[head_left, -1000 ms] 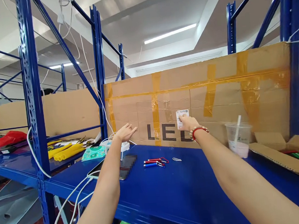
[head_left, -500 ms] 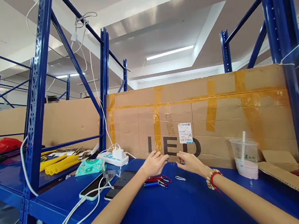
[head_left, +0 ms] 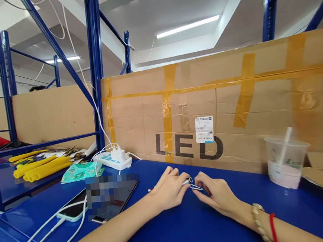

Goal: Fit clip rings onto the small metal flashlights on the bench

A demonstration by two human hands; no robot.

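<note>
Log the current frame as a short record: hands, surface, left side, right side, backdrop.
left hand: grips silver cylinder
right hand: fingers at metal clip
clip joined to cylinder: cannot tell
surface: blue shelf
left side: power strip, teal packet, phone with white cable
right side: clear cup, pink contents, straw
backdrop: cardboard panel marked "LED", white label

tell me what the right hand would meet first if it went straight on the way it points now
Just past the silver clip at its fingertips, the right hand would likely meet the left hand, though depth between them is hard to judge.
</note>
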